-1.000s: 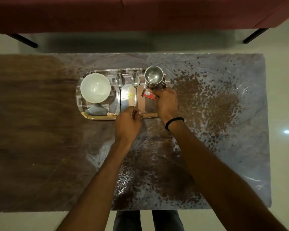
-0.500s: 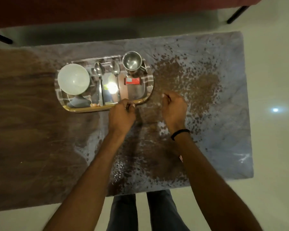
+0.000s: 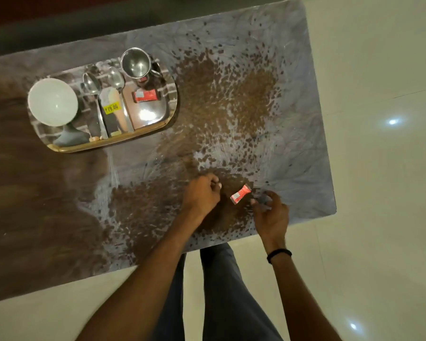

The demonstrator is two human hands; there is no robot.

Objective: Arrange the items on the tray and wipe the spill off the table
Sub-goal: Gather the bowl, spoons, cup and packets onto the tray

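A shiny metal tray lies at the table's far left. It carries a white bowl, two spoons, a steel cup and a red packet. A second red packet lies on the table near the front edge, in the brown spill. My left hand hovers just left of this packet, fingers curled into a fist with nothing seen in it. My right hand is just right of the packet, fingers loosely bent, not touching it.
Brown spill covers most of the table's right half, from beside the tray to the front edge. The left part of the table is dark wood grain. Pale floor lies to the right and in front, and my legs stand at the front edge.
Both hands have drawn back from the tray to the front right of the table. A red packet there has come into view between them, and the view has swung right.
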